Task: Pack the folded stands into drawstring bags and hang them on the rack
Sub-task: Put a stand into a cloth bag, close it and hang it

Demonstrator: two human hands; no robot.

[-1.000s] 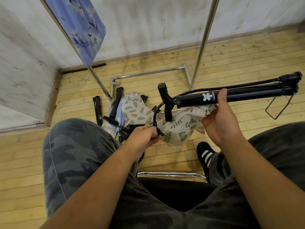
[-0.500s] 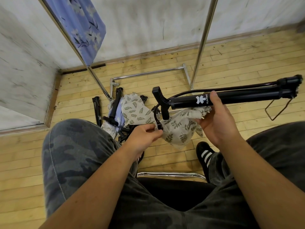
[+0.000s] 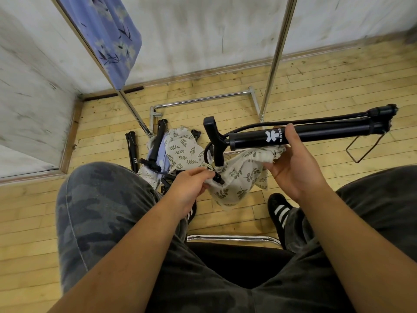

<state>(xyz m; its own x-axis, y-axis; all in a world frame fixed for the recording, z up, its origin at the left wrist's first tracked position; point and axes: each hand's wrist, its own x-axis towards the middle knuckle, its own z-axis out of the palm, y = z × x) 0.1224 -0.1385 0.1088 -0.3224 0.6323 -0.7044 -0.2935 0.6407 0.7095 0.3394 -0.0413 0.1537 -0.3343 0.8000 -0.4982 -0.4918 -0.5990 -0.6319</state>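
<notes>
The hands are both busy at the stand (image 3: 316,134), a long black folded one held nearly level in the air, well short of the rack (image 3: 275,53) that rises beyond it. The right hand (image 3: 291,168) carries it. The thumb is curled over the top of the tube beside the white logo and the fingers are wrapped underneath. Those fingers also trap one side of the bag (image 3: 239,177) against the underside of the stand. The left hand (image 3: 191,184) is below the stand's T-shaped end. Its fingertips pinch the other side of the bag's mouth, though whether they hold the cord or only cloth cannot be told.

The main risk is likely the stand's weight. It is gripped by one hand near its bagged end, and most of its length reaches out past that hand. The far end could dip and twist the tube out of the grip.

Next comes the bag, which hangs slack under the stand with its mouth only partly spread. The T-shaped end, or the loose black cable (image 3: 248,127) arching over the stand, could catch on the rim and drag the cloth from either pinch.

Last, the wire loop (image 3: 363,150) dangling from the stand's far end may snag the rim when that end goes in.
</notes>
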